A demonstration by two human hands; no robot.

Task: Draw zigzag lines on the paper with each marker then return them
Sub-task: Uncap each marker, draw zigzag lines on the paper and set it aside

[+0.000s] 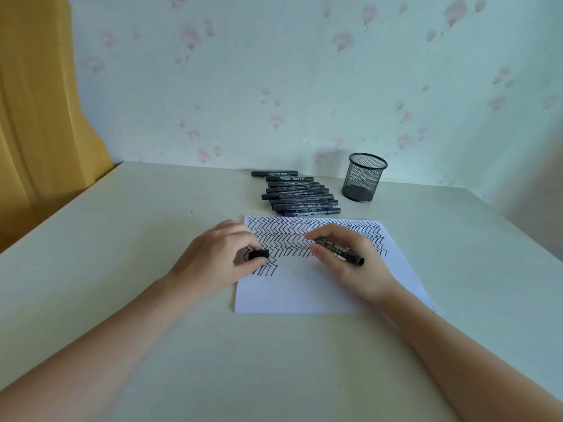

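Observation:
A white sheet of paper (304, 290) lies on the table, its upper half filled with rows of black zigzag lines. My right hand (350, 263) holds a black marker (341, 249) above the paper, its tip end pointing left and hidden by my fingers. My left hand (216, 260) rests on the paper's left edge and pinches the marker's black cap (259, 254). Marker and cap are apart. Several more black markers (300, 193) lie side by side beyond the paper.
A black mesh pen holder (364, 178) stands upright at the back, right of the marker row, with nothing visible inside. The beige table (122, 239) meets a floral wall behind. A yellow piece of furniture (39, 117) stands at the left.

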